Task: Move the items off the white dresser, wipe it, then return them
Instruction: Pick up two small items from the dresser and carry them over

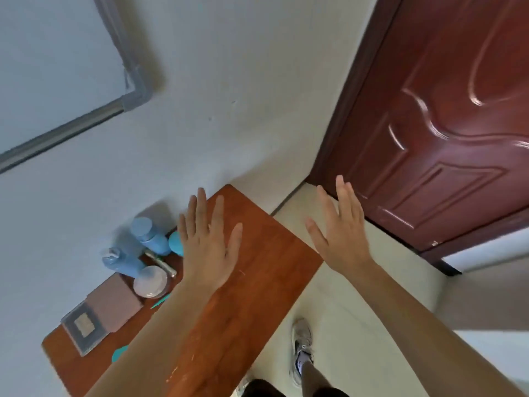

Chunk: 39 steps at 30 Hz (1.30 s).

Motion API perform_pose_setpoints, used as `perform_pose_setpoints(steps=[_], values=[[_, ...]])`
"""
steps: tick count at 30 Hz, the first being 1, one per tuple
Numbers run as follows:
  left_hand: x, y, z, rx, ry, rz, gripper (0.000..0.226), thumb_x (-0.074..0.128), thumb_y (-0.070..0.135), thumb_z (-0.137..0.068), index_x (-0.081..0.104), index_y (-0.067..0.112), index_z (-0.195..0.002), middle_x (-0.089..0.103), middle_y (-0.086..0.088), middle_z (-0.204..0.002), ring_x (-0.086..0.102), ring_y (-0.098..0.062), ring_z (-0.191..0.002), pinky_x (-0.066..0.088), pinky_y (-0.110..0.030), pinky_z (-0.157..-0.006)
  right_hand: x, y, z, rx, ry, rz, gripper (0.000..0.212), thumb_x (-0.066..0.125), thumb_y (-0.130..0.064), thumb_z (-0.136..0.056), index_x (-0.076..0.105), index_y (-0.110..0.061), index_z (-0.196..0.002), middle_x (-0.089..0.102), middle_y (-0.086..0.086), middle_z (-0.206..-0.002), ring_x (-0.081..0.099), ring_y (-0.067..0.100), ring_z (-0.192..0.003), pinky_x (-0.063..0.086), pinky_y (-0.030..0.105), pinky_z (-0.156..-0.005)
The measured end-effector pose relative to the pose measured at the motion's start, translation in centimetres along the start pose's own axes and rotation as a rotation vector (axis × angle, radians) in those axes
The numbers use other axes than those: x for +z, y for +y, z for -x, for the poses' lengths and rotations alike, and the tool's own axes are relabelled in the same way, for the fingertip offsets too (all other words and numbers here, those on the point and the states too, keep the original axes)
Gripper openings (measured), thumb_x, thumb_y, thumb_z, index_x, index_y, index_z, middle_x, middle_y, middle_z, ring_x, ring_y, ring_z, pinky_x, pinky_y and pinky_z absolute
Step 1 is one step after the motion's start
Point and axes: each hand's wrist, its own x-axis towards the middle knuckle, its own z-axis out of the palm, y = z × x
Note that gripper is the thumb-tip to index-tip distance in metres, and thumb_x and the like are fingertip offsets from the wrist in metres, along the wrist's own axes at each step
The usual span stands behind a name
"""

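Note:
My left hand [207,242] is held flat with fingers spread above a reddish-brown wooden tabletop [257,270], holding nothing. My right hand [340,227] is also spread and empty, out past the table's right edge above the floor. Against the wall on the table stand two light-blue bottles [150,234] [123,262], a round jar with a pale lid [150,281], a metallic tube [161,263], a pinkish flat box [116,302] and a grey framed case [83,329]. A teal object [175,243] is partly hidden behind my left hand. No white dresser is in view.
A dark red panelled door [435,133] stands at the right. The white wall [229,96] carries a metal-framed board [57,67] at upper left. My shoe [302,348] is on the pale floor beside the table. Small teal pieces [118,352] lie near my forearm.

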Motion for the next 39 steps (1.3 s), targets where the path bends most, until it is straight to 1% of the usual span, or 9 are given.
perform_pose_setpoints(steps=[3, 6, 8, 12, 15, 22, 26, 33, 39], values=[[1.3, 7.1, -2.2, 0.198, -0.086, -0.007, 0.063, 0.022, 0.055, -0.101, 0.022, 0.019, -0.153, 0.001, -0.009, -0.163, -0.001, -0.029, -0.150, 0.005, -0.054, -0.119, -4.8, 5.8, 5.0, 0.149, 0.105, 0.099, 0.069, 0.041, -0.055, -0.098, 0.024, -0.020, -0.155, 0.003, 0.013, -0.164, 0.002, 0.031, -0.152, 0.013, 0.049, -0.120], [1.1, 16.6, -3.1, 0.431, -0.076, 0.046, 0.063, 0.025, 0.052, -0.101, 0.020, 0.018, -0.153, 0.005, -0.012, -0.163, 0.003, -0.031, -0.150, 0.012, -0.057, -0.118, -10.6, 11.8, 10.4, 0.304, 0.258, 0.167, 0.069, 0.048, -0.051, -0.098, 0.029, -0.015, -0.154, 0.011, 0.017, -0.163, 0.010, 0.036, -0.150, 0.019, 0.053, -0.119], [0.5, 20.6, -3.7, 0.481, -0.037, 0.078, 0.064, 0.028, 0.052, -0.100, 0.026, 0.015, -0.152, 0.011, -0.015, -0.161, 0.010, -0.033, -0.149, 0.016, -0.058, -0.117, -12.4, 14.2, 12.3, 0.330, 0.321, 0.184, 0.070, 0.050, -0.052, -0.097, 0.031, -0.013, -0.153, 0.015, 0.019, -0.162, 0.013, 0.037, -0.150, 0.021, 0.054, -0.118], [0.9, 34.1, -0.2, 0.727, -0.011, 0.165, 0.064, 0.034, 0.050, -0.099, 0.029, 0.014, -0.151, 0.013, -0.014, -0.161, 0.012, -0.031, -0.148, 0.016, -0.057, -0.117, -17.7, 22.1, 21.3, 0.552, 0.455, 0.200, 0.074, 0.047, -0.057, -0.097, 0.026, -0.017, -0.155, 0.013, 0.018, -0.163, 0.013, 0.036, -0.150, 0.021, 0.054, -0.118], [2.3, 43.5, 3.7, 0.834, 0.002, 0.205, 0.064, 0.035, 0.050, -0.099, 0.029, 0.013, -0.151, 0.015, -0.015, -0.160, 0.014, -0.031, -0.148, 0.020, -0.058, -0.115, -20.9, 27.8, 28.1, 0.655, 0.505, 0.219, 0.075, 0.040, -0.061, -0.097, 0.023, -0.018, -0.156, 0.014, 0.019, -0.162, 0.014, 0.037, -0.150, 0.020, 0.054, -0.118], [6.9, 64.9, 15.1, 0.997, -0.105, 0.275, 0.065, 0.029, 0.053, -0.099, 0.021, 0.017, -0.153, 0.009, -0.014, -0.162, 0.010, -0.030, -0.149, 0.019, -0.058, -0.115, -28.7, 41.3, 42.4, 0.839, 0.524, 0.287, 0.077, 0.045, -0.058, -0.096, 0.020, -0.019, -0.157, 0.007, 0.015, -0.164, 0.009, 0.036, -0.151, 0.018, 0.054, -0.119], [8.4, 74.1, 19.2, 1.140, -0.139, 0.330, 0.065, 0.030, 0.053, -0.099, 0.022, 0.018, -0.154, 0.009, -0.013, -0.162, 0.010, -0.030, -0.149, 0.018, -0.056, -0.115, -32.3, 47.6, 47.4, 0.928, 0.549, 0.298, 0.078, 0.048, -0.056, -0.096, 0.018, -0.017, -0.157, 0.009, 0.016, -0.164, 0.008, 0.035, -0.151, 0.020, 0.055, -0.118], [16.1, 86.6, 21.7, 1.273, -0.212, 0.340, 0.067, 0.031, 0.053, -0.099, 0.021, 0.015, -0.154, 0.007, -0.015, -0.162, 0.008, -0.031, -0.149, 0.016, -0.056, -0.116, -34.0, 59.0, 52.4, 1.081, 0.481, 0.341, 0.080, 0.040, -0.059, -0.096, 0.006, -0.022, -0.158, -0.002, 0.012, -0.165, 0.002, 0.034, -0.152, 0.007, 0.049, -0.121], [24.4, 99.4, 21.3, 1.356, -0.341, 0.372, 0.068, 0.024, 0.055, -0.099, 0.015, 0.017, -0.155, 0.001, -0.011, -0.163, 0.004, -0.029, -0.150, 0.013, -0.057, -0.117, -36.0, 70.5, 54.2, 1.202, 0.340, 0.404, 0.079, 0.029, -0.063, -0.096, 0.002, -0.022, -0.158, -0.007, 0.012, -0.165, -0.003, 0.032, -0.152, 0.011, 0.052, -0.122]])
